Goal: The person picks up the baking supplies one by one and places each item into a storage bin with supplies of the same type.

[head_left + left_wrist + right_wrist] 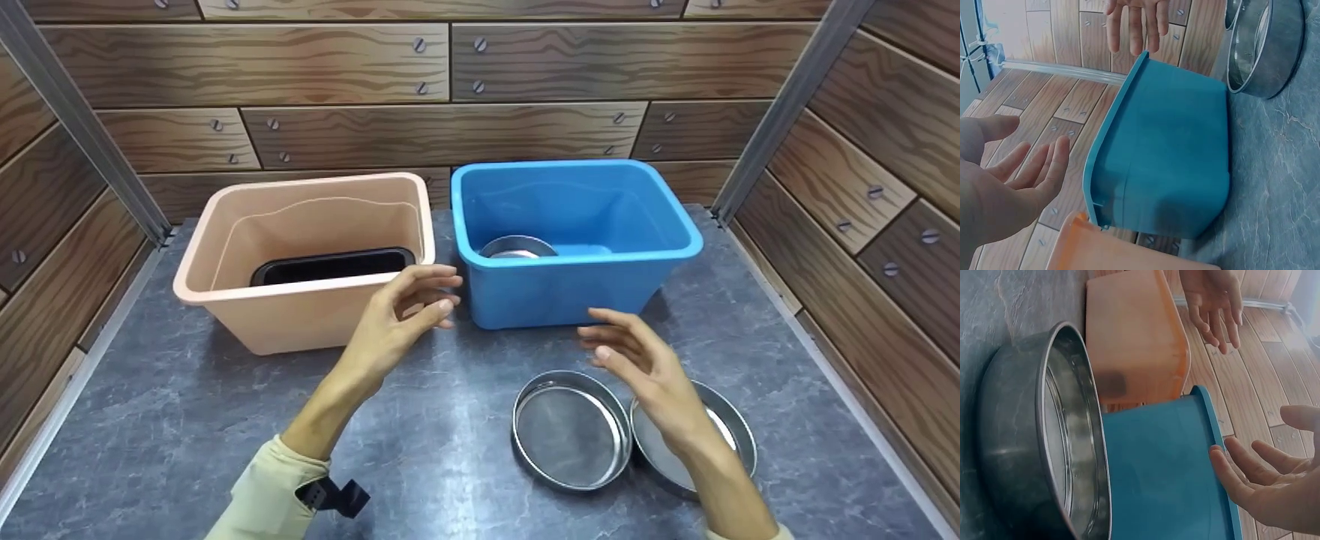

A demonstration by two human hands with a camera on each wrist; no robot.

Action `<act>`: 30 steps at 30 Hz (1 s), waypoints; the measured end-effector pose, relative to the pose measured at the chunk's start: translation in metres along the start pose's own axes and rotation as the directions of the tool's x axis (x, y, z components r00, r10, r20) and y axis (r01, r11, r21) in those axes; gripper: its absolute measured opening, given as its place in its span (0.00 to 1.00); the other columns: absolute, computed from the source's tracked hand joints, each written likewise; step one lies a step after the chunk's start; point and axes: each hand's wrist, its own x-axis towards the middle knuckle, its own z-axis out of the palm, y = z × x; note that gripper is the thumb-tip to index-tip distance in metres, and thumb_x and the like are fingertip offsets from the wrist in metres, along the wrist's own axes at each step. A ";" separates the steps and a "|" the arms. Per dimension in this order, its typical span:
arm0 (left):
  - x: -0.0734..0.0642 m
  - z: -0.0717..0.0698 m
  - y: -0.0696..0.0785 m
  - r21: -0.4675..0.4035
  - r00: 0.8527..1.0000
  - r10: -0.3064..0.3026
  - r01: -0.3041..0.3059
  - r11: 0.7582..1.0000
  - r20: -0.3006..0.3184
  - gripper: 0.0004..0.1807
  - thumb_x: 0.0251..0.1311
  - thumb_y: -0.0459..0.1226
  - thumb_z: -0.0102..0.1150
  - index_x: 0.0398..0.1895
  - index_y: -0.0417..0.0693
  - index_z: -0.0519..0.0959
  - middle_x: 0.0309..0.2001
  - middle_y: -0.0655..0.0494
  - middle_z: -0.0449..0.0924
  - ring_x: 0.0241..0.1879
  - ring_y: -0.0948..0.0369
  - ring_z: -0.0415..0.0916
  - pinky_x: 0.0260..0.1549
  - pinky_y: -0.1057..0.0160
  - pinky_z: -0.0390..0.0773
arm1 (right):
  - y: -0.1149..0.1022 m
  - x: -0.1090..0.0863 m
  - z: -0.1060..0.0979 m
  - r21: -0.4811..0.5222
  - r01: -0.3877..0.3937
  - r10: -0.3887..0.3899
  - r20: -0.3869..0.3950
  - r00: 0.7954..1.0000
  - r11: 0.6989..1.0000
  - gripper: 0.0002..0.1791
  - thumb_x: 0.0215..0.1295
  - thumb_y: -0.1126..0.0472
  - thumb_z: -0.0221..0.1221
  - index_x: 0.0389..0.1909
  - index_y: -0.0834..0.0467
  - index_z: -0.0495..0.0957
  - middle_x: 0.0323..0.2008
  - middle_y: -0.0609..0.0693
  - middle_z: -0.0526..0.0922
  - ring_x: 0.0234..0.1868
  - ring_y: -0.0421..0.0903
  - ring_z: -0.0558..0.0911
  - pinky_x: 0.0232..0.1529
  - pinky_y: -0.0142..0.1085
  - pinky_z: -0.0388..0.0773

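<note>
My left hand (397, 319) hangs in the air by the near right corner of the peach bin (300, 315), its fingers loosely bent around nothing. My right hand (645, 371) hovers in front of the blue bin (555, 292), fingers relaxed, holding nothing. Below it, two round metal sieves lie on the table: one sieve (570, 435) in full view, the other sieve (739, 435) partly covered by the right hand and wrist. Inside the blue bin sits another round metal piece (517, 244), mostly hidden by the wall. A black tray-like object (337, 265) is inside the peach bin.
Both bins stand side by side on the grey marbled tabletop (420, 465), near the back wall (360, 135) with its wood-plank print. Similar side walls enclose the left and right, with metal posts in the back corners. A black device (330, 496) is strapped to the left wrist.
</note>
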 end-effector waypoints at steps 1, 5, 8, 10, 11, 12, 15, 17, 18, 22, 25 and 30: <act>0.000 0.000 0.000 0.001 1.000 0.000 0.000 1.000 -0.003 0.20 0.72 0.32 0.62 0.65 0.42 0.76 0.60 0.48 0.81 0.57 0.49 0.80 0.51 0.50 0.89 | 0.001 -0.001 -0.002 -0.001 -0.001 0.001 -0.002 1.000 1.000 0.24 0.76 0.68 0.57 0.71 0.57 0.71 0.60 0.59 0.81 0.61 0.52 0.82 0.62 0.38 0.84; 0.003 0.002 0.001 0.004 1.000 -0.006 0.006 1.000 -0.007 0.20 0.72 0.33 0.62 0.65 0.41 0.76 0.60 0.47 0.81 0.57 0.49 0.80 0.51 0.50 0.90 | 0.003 -0.004 -0.008 -0.011 -0.003 0.003 -0.011 1.000 1.000 0.25 0.76 0.68 0.57 0.71 0.57 0.71 0.62 0.63 0.80 0.61 0.53 0.82 0.61 0.37 0.85; 0.006 0.004 0.000 -0.004 1.000 -0.013 0.013 1.000 0.001 0.21 0.72 0.32 0.62 0.66 0.39 0.75 0.61 0.44 0.80 0.56 0.50 0.81 0.51 0.51 0.90 | 0.007 -0.009 -0.013 -0.033 -0.005 0.004 -0.019 1.000 0.999 0.25 0.76 0.69 0.57 0.71 0.59 0.70 0.62 0.64 0.79 0.61 0.54 0.81 0.61 0.36 0.84; 0.008 0.005 0.000 -0.017 1.000 -0.025 0.025 1.000 0.008 0.21 0.72 0.32 0.61 0.66 0.39 0.74 0.61 0.43 0.79 0.56 0.49 0.81 0.51 0.51 0.90 | 0.011 -0.013 -0.016 -0.057 -0.011 0.010 -0.028 1.000 0.998 0.25 0.75 0.69 0.57 0.72 0.61 0.70 0.61 0.62 0.80 0.61 0.54 0.81 0.61 0.35 0.84; 0.009 0.005 -0.001 -0.023 0.999 -0.032 0.032 0.999 0.010 0.21 0.72 0.32 0.61 0.66 0.39 0.74 0.61 0.42 0.79 0.56 0.48 0.81 0.51 0.51 0.90 | 0.013 -0.016 -0.017 -0.068 -0.017 0.015 -0.034 0.999 0.998 0.25 0.75 0.69 0.58 0.71 0.60 0.70 0.60 0.61 0.81 0.61 0.53 0.81 0.60 0.34 0.84; 0.010 0.005 -0.002 -0.031 0.999 -0.040 0.040 0.999 0.011 0.21 0.72 0.31 0.61 0.66 0.38 0.74 0.61 0.42 0.79 0.56 0.48 0.81 0.51 0.51 0.90 | 0.015 -0.018 -0.018 -0.080 -0.024 0.021 -0.039 0.999 0.997 0.25 0.75 0.68 0.58 0.71 0.60 0.71 0.60 0.60 0.81 0.61 0.53 0.81 0.60 0.34 0.84; 0.011 0.005 -0.004 -0.043 0.998 -0.069 0.069 0.997 0.004 0.21 0.72 0.31 0.60 0.67 0.37 0.73 0.62 0.42 0.78 0.56 0.48 0.81 0.51 0.51 0.90 | 0.022 -0.023 -0.020 -0.101 -0.051 0.047 -0.041 0.998 0.994 0.25 0.75 0.66 0.59 0.70 0.58 0.72 0.59 0.57 0.82 0.61 0.53 0.81 0.59 0.32 0.84; 0.012 0.005 -0.006 -0.045 0.996 -0.084 0.084 0.995 -0.001 0.22 0.73 0.31 0.60 0.67 0.36 0.73 0.62 0.42 0.78 0.55 0.49 0.82 0.51 0.52 0.90 | 0.026 -0.025 -0.021 -0.103 -0.069 0.065 -0.037 0.997 0.992 0.24 0.75 0.65 0.60 0.70 0.57 0.72 0.60 0.58 0.82 0.62 0.53 0.81 0.59 0.32 0.83; 0.012 0.006 -0.006 -0.042 0.996 -0.090 0.090 0.995 -0.001 0.22 0.73 0.31 0.59 0.68 0.36 0.72 0.62 0.41 0.78 0.55 0.50 0.82 0.51 0.52 0.90 | 0.027 -0.026 -0.021 -0.104 -0.075 0.072 -0.035 0.997 0.992 0.24 0.75 0.65 0.60 0.70 0.56 0.72 0.60 0.58 0.82 0.62 0.53 0.81 0.59 0.32 0.83; 0.014 0.007 -0.009 -0.029 0.994 -0.109 0.109 0.994 0.004 0.25 0.74 0.32 0.59 0.70 0.36 0.69 0.67 0.37 0.74 0.56 0.49 0.82 0.52 0.52 0.90 | 0.033 -0.029 -0.025 -0.116 -0.089 0.084 -0.041 0.996 0.989 0.24 0.75 0.65 0.60 0.70 0.57 0.73 0.60 0.56 0.82 0.62 0.51 0.81 0.59 0.31 0.83; 0.016 0.011 -0.011 -0.029 0.993 -0.121 0.121 0.992 0.005 0.27 0.74 0.32 0.59 0.73 0.37 0.67 0.71 0.35 0.68 0.57 0.48 0.81 0.52 0.52 0.90 | 0.036 -0.032 -0.029 -0.131 -0.084 0.079 -0.046 0.996 0.988 0.24 0.74 0.65 0.61 0.69 0.57 0.73 0.59 0.55 0.83 0.61 0.50 0.81 0.59 0.30 0.83; 0.021 0.016 -0.015 -0.068 0.989 -0.151 0.150 0.986 -0.004 0.31 0.73 0.30 0.58 0.77 0.40 0.63 0.75 0.35 0.61 0.56 0.48 0.81 0.53 0.52 0.89 | 0.042 -0.038 -0.034 -0.137 -0.071 0.064 -0.054 0.997 0.988 0.24 0.74 0.66 0.61 0.69 0.59 0.74 0.58 0.55 0.84 0.60 0.49 0.82 0.59 0.28 0.82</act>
